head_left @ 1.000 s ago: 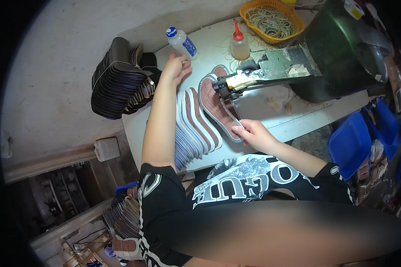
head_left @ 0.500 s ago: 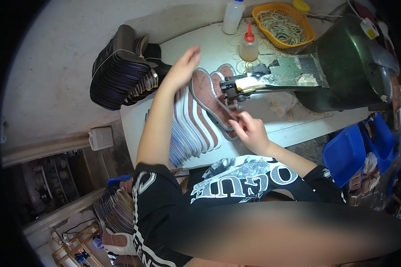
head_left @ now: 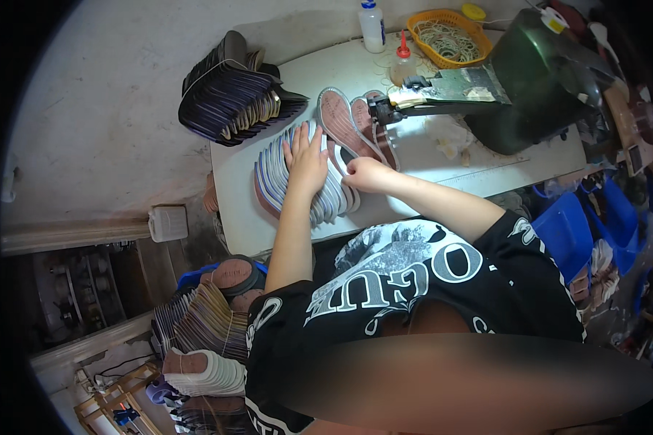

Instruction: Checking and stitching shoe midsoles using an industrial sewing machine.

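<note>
A fanned row of shoe soles (head_left: 272,177) with white and blue edges leans together on the white table. My left hand (head_left: 306,161) lies open on top of the row, its fingers spread. At the row's right end, my right hand (head_left: 368,175) is closed, its curled fingers at the edge of a white-rimmed shoe sole (head_left: 337,154); the fingertips are partly hidden. Just beyond it, a reddish-brown shoe sole (head_left: 339,119) with a grey rim lies flat, overlapping another sole (head_left: 365,112) beside the black head of a green machine (head_left: 450,87).
Dark soles tied in a bundle (head_left: 232,101) stand at the table's back left. Behind the machine are a red-tipped bottle (head_left: 403,67), a white bottle (head_left: 371,29) and a yellow basket (head_left: 422,45) of cords. Bundled soles (head_left: 210,319) sit at lower left, blue chairs (head_left: 562,228) at right.
My left hand has come down from above the soles onto the row. My right hand has moved left, from the flat brown sole to the row's end. The view has shifted.
</note>
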Tool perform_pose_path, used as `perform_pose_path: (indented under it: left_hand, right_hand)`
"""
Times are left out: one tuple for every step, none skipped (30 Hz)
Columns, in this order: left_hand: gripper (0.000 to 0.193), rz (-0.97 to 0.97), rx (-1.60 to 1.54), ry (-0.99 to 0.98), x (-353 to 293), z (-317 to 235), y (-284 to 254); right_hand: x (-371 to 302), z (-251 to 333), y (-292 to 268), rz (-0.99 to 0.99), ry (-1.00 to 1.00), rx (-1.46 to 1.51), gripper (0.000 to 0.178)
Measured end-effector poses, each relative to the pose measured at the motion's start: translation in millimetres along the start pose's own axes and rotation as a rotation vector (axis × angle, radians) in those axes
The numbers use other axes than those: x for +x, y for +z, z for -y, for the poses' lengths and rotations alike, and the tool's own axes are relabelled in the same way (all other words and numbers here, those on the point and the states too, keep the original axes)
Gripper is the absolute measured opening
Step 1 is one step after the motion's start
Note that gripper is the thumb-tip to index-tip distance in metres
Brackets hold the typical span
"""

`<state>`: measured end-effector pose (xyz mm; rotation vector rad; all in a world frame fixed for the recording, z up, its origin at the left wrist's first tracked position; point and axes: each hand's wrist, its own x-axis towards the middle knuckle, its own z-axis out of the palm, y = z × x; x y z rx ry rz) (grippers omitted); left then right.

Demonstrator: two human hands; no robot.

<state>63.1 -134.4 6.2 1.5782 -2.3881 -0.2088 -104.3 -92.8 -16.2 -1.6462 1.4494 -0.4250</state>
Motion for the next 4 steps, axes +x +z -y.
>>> perform_pose_path:
  left_hand:
    - [0.054, 0.001, -0.023, -0.010, -1.6, 5.8, 1.8]
    - [0.054, -0.013, -0.026, -0.006, -1.2, 9.7, 2.2]
    - [0.054, -0.009, -0.056, -0.013, -1.0, 13.4, 2.7]
    - [0.054, -0.002, -0.087, -0.022, -3.5, 14.3, 2.7]
  right_hand:
    - [-0.8, 9.9, -7.3, 0.049, 0.044, -0.044, 0.037]
    - [-6.5, 18.5, -15.1, 0.039, 0.038, -0.054, 0.037]
    - [-12.7, 26.2, -21.9, 0.043, 0.021, -0.078, 0.037]
    - [-21.4, 30.5, -26.5, 0.050, 0.006, -0.103, 0.037]
